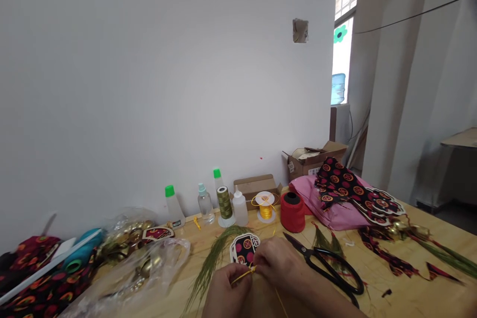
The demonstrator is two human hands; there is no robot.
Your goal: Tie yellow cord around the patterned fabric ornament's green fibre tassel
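Observation:
My left hand (228, 290) pinches a yellow cord (241, 276) between thumb and fingers. Close beside it, my right hand (278, 261) is closed on the same cord, where a small yellow knot (252, 269) shows between the two hands. A loose cord end hangs below toward the table's front. Just behind the hands lies a patterned ornament (244, 247) in black and red with a pale border, partly hidden by my fingers. Green tassel threads (212, 258) spread to its left. Black-handled scissors (328, 266) lie to the right of my right hand.
Along the wall stand a red thread cone (292, 212), a yellow cord spool (266, 208), a white squeeze bottle (240, 207) and a green thread spool (224, 203). Plastic bags with brass bells (151, 263) lie left. Patterned fabric (337, 184) rests on pink plastic (313, 194) at right.

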